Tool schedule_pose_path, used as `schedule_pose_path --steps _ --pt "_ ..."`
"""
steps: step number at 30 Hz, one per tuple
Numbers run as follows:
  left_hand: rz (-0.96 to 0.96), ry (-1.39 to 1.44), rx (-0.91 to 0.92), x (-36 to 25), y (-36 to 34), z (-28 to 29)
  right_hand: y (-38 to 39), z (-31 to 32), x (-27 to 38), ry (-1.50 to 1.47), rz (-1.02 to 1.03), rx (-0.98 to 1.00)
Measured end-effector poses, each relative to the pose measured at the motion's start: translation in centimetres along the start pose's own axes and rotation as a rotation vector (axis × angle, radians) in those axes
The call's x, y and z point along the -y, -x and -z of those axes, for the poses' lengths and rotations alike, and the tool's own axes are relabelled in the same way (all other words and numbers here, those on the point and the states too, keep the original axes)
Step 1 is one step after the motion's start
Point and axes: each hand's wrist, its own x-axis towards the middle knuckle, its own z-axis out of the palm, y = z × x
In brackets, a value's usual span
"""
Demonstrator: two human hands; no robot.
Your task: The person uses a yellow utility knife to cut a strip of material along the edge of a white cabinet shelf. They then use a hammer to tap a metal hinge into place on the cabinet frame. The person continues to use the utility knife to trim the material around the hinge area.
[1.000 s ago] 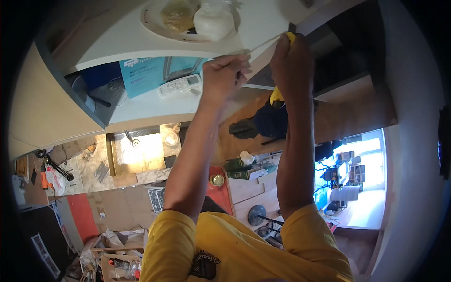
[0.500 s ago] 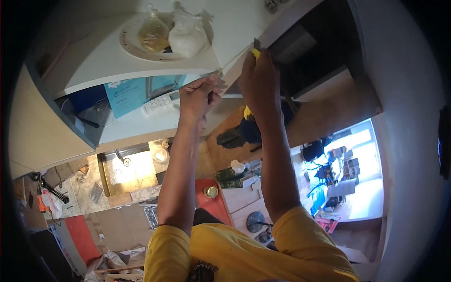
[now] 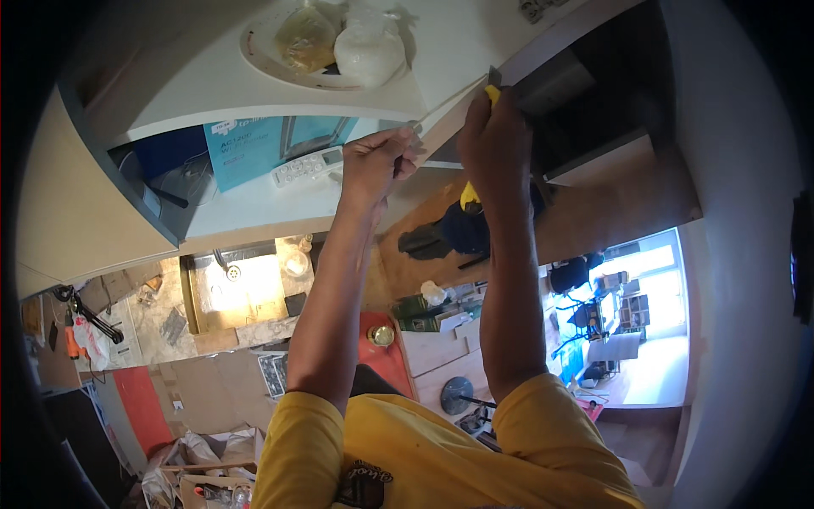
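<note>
My right hand (image 3: pixel 500 140) is closed around a yellow utility knife (image 3: pixel 493 93), its blade pointing up by the light wooden edge of the white cabinet (image 3: pixel 449 119). The knife's yellow rear end shows below the fist. To its left, my left hand (image 3: pixel 377 165) is closed in a pinch near the same edge; a small pale bit shows at its fingertips, too small to name. A plate (image 3: pixel 263 59) on the cabinet top carries a clear bag of brownish stuff (image 3: pixel 305 42) and a white bag (image 3: pixel 370 53).
Under the cabinet top, a white remote control (image 3: pixel 307 168) lies before a turquoise box (image 3: pixel 246 153). The dark cabinet opening (image 3: pixel 593 85) is right of my knife hand. Below are a sink (image 3: pixel 233 293), a red surface (image 3: pixel 373 348) and a bright window (image 3: pixel 653 271).
Both hands and the cabinet sit a little farther right in the picture, and the cabinet slightly higher, as the view shifts. Both hands keep their grips.
</note>
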Motion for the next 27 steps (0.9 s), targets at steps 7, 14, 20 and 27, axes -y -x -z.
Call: schedule_pose_path --steps 7,14,20,27 --pt "0.02 -0.001 -0.019 0.2 0.4 1.1 0.5 -0.5 0.3 -0.006 -0.012 -0.006" --pt "0.092 -0.059 -0.018 0.7 0.6 1.8 -0.2 -0.6 0.5 0.005 0.003 0.01" --pt "0.101 -0.011 0.005 1.3 0.0 2.1 0.8 -1.1 0.1 -0.013 -0.003 -0.01" --pt "0.131 -0.054 -0.032 1.5 0.5 3.8 1.2 -1.5 0.2 -0.027 -0.002 -0.005"
